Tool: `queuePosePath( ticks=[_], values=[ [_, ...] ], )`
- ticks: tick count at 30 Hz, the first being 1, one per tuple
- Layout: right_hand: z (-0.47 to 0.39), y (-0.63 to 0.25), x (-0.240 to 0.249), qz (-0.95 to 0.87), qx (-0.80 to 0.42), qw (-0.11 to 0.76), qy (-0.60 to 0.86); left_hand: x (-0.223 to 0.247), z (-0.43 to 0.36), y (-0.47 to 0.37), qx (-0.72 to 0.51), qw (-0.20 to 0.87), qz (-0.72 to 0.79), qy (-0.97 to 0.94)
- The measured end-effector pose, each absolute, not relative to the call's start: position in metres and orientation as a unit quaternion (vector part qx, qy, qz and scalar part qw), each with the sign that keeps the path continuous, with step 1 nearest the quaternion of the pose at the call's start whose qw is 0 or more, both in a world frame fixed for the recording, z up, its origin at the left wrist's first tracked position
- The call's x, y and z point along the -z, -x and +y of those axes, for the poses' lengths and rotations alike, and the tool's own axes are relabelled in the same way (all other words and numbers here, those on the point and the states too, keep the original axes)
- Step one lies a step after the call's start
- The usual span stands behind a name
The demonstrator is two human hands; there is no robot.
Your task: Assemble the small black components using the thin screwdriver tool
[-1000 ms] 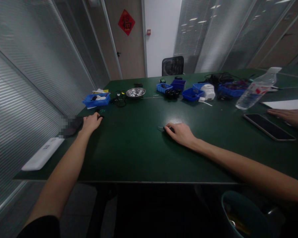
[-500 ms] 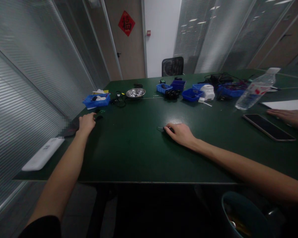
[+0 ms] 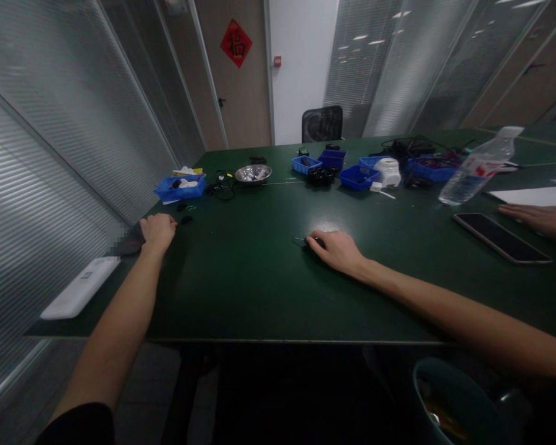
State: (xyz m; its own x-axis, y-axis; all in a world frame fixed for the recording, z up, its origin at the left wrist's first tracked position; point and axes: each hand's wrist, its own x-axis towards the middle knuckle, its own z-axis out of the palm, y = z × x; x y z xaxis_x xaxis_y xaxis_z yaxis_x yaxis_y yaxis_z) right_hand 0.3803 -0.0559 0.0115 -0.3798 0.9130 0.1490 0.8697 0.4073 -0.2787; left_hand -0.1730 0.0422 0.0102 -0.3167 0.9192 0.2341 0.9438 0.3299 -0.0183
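My left hand (image 3: 158, 232) hovers at or just above the left side of the green table (image 3: 241, 272). Its fingers are curled, and what they hold, if anything, is hidden. Just beyond its fingertips lie a flat, dark, rounded piece (image 3: 186, 219) and another small dark piece (image 3: 181, 207) by a bit of green. My right hand (image 3: 334, 248) rests on the table near the middle, closed around a small black object (image 3: 307, 241). From that object a thin, pale, wire-like end (image 3: 298, 239) sticks out to the left; its kind is unclear.
A blue basket (image 3: 180, 187), black cables (image 3: 222, 185) and a metal bowl (image 3: 253, 175) stand farther back. Blue trays (image 3: 359, 178) lie beyond my right hand. At right are a water bottle (image 3: 479, 167), a phone (image 3: 501, 238) and another person's hand (image 3: 542, 220). A white device (image 3: 81, 289) lies front left.
My left hand has drawn back slightly from the dark pieces, and its outstretched fingers have curled in. The right hand and the object in it stay where they were.
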Motion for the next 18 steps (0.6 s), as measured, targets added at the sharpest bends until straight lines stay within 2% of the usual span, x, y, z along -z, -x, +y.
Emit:
queuePosePath(
  ticks=[7, 18],
  values=[
    [-0.0565, -0.3791, -0.0119, -0.826, -0.061, 0.130, 0.546, -0.0102, 0.0401, 0.1688, 0.020, 0.149, -0.834, 0.531],
    [-0.0561, -0.3793, -0.0116, -0.825, -0.062, 0.132, 0.546, -0.0089, 0.0462, 0.1764, 0.072, 0.044, -0.830, 0.551]
  ],
)
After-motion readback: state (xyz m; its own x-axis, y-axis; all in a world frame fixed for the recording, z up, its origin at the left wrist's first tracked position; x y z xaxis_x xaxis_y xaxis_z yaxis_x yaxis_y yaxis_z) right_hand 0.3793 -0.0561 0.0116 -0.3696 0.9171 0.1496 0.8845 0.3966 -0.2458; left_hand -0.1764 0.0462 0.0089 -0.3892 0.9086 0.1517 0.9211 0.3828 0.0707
